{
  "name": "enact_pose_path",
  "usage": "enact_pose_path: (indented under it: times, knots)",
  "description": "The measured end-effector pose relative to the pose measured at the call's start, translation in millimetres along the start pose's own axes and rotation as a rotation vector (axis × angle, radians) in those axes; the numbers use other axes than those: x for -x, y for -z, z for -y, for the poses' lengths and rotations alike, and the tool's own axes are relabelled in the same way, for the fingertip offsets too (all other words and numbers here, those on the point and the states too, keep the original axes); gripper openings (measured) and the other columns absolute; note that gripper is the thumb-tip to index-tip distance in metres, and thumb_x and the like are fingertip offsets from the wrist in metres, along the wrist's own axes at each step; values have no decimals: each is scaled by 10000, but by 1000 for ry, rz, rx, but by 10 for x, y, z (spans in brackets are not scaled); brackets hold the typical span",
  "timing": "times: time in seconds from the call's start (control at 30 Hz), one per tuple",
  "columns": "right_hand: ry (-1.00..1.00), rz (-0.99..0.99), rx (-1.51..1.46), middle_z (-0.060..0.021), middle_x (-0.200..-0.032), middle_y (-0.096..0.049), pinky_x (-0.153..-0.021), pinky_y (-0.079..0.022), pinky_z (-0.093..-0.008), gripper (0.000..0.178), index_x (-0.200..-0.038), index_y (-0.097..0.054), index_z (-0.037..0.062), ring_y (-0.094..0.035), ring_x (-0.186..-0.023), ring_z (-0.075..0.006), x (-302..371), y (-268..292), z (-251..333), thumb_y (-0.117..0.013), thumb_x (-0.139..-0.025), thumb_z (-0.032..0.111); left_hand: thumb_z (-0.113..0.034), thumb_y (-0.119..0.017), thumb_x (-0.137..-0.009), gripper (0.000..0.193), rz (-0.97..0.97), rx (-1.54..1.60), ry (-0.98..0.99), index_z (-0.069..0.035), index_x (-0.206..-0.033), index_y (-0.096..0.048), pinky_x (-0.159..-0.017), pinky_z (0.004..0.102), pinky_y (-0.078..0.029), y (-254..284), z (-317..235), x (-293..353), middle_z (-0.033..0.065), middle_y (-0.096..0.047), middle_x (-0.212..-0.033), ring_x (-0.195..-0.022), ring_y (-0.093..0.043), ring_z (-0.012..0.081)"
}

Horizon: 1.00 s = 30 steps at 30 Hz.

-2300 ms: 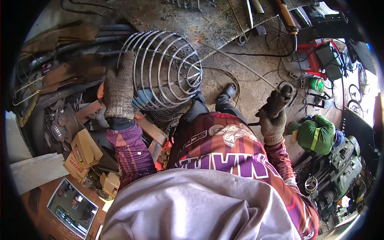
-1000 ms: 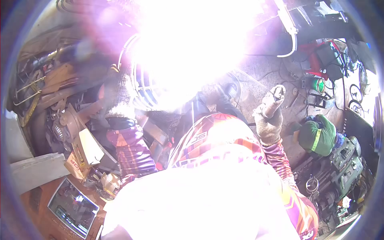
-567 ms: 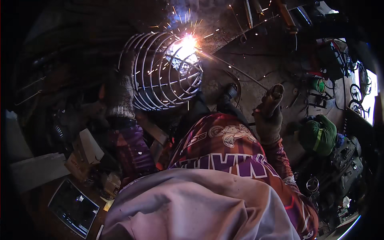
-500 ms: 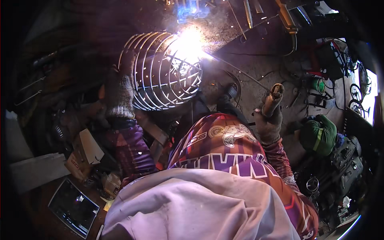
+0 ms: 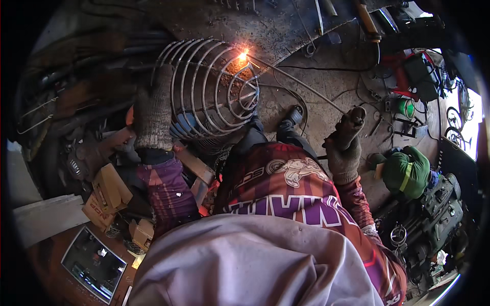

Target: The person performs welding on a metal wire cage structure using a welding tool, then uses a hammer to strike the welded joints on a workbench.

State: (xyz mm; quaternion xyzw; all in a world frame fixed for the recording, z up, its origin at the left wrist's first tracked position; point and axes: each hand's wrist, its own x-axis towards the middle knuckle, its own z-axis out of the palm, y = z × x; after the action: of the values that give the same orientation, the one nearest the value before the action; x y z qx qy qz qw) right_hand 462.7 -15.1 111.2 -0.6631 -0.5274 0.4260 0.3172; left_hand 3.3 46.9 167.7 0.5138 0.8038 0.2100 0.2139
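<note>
A round cage of bent metal rods (image 5: 193, 92) lies on its side in front of me, its rings narrowing toward the right. My left hand (image 5: 154, 115), in a knitted work glove, grips the cage's left end; its fingertips are partly in shadow. My gloved right hand (image 5: 344, 150) is closed round a welding electrode holder (image 5: 353, 120). From the holder a thin welding rod (image 5: 301, 82) slants up and left to the cage's upper right side. A small orange glow with sparks (image 5: 243, 56) sits at the rod's tip.
A dark worktop (image 5: 224, 23) spans the far side, with a wooden-handled tool (image 5: 367, 20) on it. Cables (image 5: 326, 68) trail at right near a green bag (image 5: 408, 171) and machine parts (image 5: 434, 209). Cardboard boxes (image 5: 107, 196) and a framed glass panel (image 5: 94, 265) are at left.
The large white arc flare has shrunk to a small orange glow, and the surroundings look brighter. My right hand and the rod have shifted only slightly; my left hand stays on the cage.
</note>
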Motion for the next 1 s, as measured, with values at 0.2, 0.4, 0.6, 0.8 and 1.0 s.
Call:
enact_pose_path:
  times: [0.2, 0.4, 0.6, 0.8, 1.0]
  knots:
    - [-23, -8, -72, -72, -918, -683, -736, -535, -326, 369, -1134, -627, 15, -666, -812, -170, -1, -14, 52, -779, -811, 107, -636, -541, -956, 746, -45, 23, 350, 23, -1301, -605, -984, 443, -468, -22, 133, -16, 277, -638, -1251, -1155, -627, 399]
    - [-54, 21, -61, -70, -881, -680, -727, -536, -327, 329, -1084, -624, 18, -662, -786, -164, -21, -6, 44, -777, -804, 101, -626, -528, -967, 755, -84, -99, 145, 31, -1333, -585, -1001, 462, -451, -1, -28, 39, 304, -642, -1188, -1152, -607, 439]
    - [11, 80, -35, -77, -933, -648, -705, -542, -294, 444, -1290, -524, -38, -650, -790, -153, -28, -3, -18, -655, -866, -26, -377, -554, -1005, 406, -98, -102, 148, 12, -1117, -586, -722, 420, -497, -49, 209, 67, 198, -633, -922, -833, -627, 319]
    - [29, 74, -27, -51, -946, -631, -753, -529, -287, 452, -1296, -529, -33, -640, -822, -137, -19, 18, -44, -633, -857, -60, -237, -542, -1019, 286, 83, -54, 148, 2, -1174, -573, -765, 449, -548, -11, 580, 1, 217, -668, -1008, -900, -682, 328]
    - [176, 87, 1, -33, -972, -613, -718, -513, -278, 468, -1294, -531, -19, -605, -838, -112, -59, 11, -13, -650, -843, -52, -137, -549, -996, 324, 133, -183, 128, 23, -1277, -536, -718, 436, -549, -101, 854, -90, 224, -653, -1024, -885, -680, 366]
